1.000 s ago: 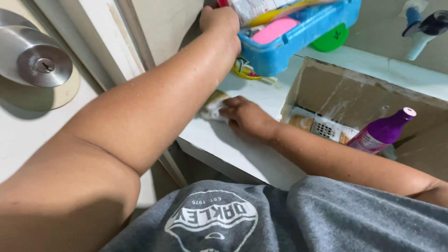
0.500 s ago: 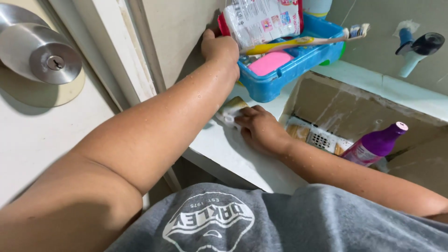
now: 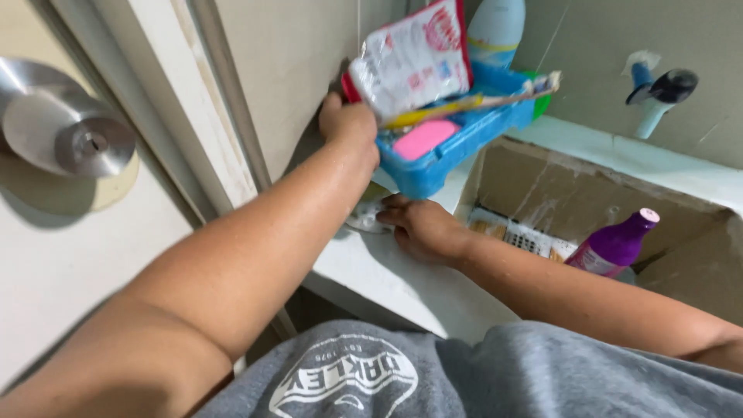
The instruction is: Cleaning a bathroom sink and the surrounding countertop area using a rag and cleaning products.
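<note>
At the far left a door knob (image 3: 91, 143) sits blurred on the door, well apart from the work; nothing there is at risk. The left hand (image 3: 347, 124) is closed around the near left corner of the blue tray (image 3: 453, 147), lifted and tilted above the ledge (image 3: 402, 279); I judge that tilt to be the main hazard, since the white packet (image 3: 410, 66), the pink soap (image 3: 422, 139) and the toothbrush (image 3: 480, 97) rest loose in it and could slide out toward the sink (image 3: 588, 193); the toothbrush already overhangs the tray's right rim. The grip is at one corner only, and the forearm looks wet, so a slip seems possible. Below the tray the right hand (image 3: 422, 228) lies palm down, fingers pressed on a sponge (image 3: 370, 217) at the ledge's back edge; if the tray drops it would land on that hand. Further right a purple bottle (image 3: 615, 244) leans inside the sink, near the drain grate (image 3: 518, 232); a falling item could knock it.

Hidden: most of the sponge under the fingers and tray; the left thumb; the tray's far side; a bottle (image 3: 495, 31) behind the packet is cut off at the top; the tap (image 3: 658, 93) is blurred.
</note>
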